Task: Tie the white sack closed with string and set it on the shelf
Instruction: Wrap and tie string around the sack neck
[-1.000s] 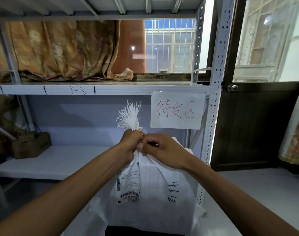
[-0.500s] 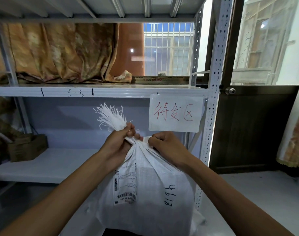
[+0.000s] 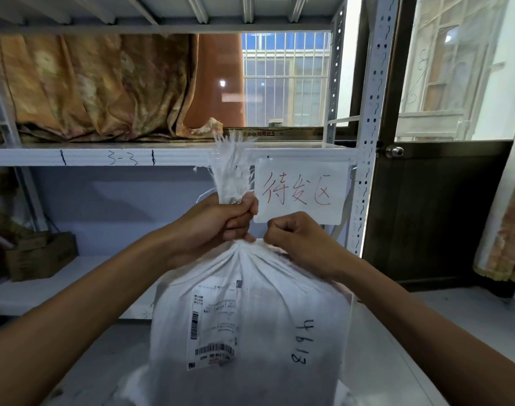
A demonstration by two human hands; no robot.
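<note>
A white woven sack (image 3: pixel 259 323) hangs upright in front of me, with a shipping label and the handwritten number 4613 on its side. My left hand (image 3: pixel 221 221) grips the gathered neck in a fist, and the frayed mouth (image 3: pixel 231 168) sticks up above it. My right hand (image 3: pixel 297 238) is curled at the neck just right of the left, pinching there; whether it holds string or sack cloth I cannot tell. A thin white strand (image 3: pixel 203 194) trails left of the neck. The white metal shelf (image 3: pixel 45 291) lies behind and to the left.
A cardboard box (image 3: pixel 42 256) sits at the shelf's left end. The upper shelf board (image 3: pixel 103 156) marked 3-3 carries a draped brown cloth (image 3: pixel 89 89). A paper sign (image 3: pixel 301 191) with red writing hangs by the perforated upright (image 3: pixel 367 142). A dark door (image 3: pixel 432 215) stands to the right.
The sack has been lifted and its frayed top now stands straight up. My left hand has shifted into a full fist round the neck; my right hand stays at the neck.
</note>
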